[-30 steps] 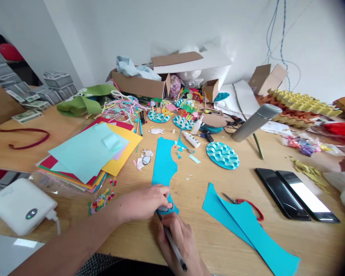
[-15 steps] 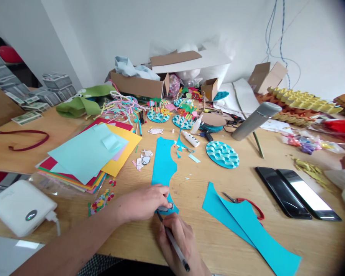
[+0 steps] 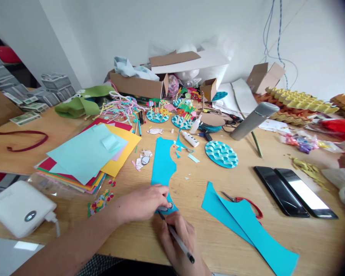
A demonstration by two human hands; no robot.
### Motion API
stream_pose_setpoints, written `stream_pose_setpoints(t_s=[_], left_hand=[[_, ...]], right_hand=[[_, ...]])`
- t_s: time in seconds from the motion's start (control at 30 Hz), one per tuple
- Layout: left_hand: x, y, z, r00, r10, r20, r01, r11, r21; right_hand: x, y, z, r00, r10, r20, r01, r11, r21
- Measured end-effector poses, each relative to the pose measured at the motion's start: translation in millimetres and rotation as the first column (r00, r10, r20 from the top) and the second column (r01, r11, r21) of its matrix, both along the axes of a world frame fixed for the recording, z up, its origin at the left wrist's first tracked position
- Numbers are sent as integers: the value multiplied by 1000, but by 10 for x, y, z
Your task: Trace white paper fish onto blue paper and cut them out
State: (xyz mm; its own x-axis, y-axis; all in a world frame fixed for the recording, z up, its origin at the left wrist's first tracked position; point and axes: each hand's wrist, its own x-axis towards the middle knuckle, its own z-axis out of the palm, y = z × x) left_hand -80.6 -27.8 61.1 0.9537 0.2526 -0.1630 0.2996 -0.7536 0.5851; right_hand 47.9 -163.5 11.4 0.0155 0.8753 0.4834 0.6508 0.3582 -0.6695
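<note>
My left hand [image 3: 145,201] lies across the lower end of a blue paper sheet [image 3: 161,165] with one scalloped edge. Its closed fingers hold down a small paper fish cutout [image 3: 167,207], most of which is hidden beneath them. In my right hand [image 3: 178,235] is a pen [image 3: 180,242] with a clear barrel, its tip down by the cutout's near edge. Two more cut blue sheets [image 3: 250,224] lie to the right, partly covering red-handled scissors [image 3: 251,203]. Other paper fish [image 3: 143,159] rest left of the sheet.
Coloured paper [image 3: 83,153] is stacked at left, near a white power bank [image 3: 20,209]. Glue bottles [image 3: 191,138], a wavy blue disc [image 3: 221,154] and a grey flask [image 3: 254,120] stand or lie farther back. Two phones [image 3: 280,191] are at right.
The pen has turned slightly, its rear end shifting right and up along with my right hand. My left hand stays on the cutout. The whole view has shifted a little.
</note>
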Motion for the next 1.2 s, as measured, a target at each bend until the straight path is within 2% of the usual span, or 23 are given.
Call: stream_pose_setpoints(t_s=[0.33,0.8,1.2], left_hand=[[12,-27,61,1000,-2,-2,2,998,57],[10,-46,36,1000,8,-6,-7,995,101],[19,-81,-18,999,40,5,-41,990,136]], right_hand=[[-10,-2,-17,996,-60,-67,59,998,-24],[0,1,26,988,-146,-58,146,989,-3],[9,-28,-81,981,-177,-76,175,984,-36]])
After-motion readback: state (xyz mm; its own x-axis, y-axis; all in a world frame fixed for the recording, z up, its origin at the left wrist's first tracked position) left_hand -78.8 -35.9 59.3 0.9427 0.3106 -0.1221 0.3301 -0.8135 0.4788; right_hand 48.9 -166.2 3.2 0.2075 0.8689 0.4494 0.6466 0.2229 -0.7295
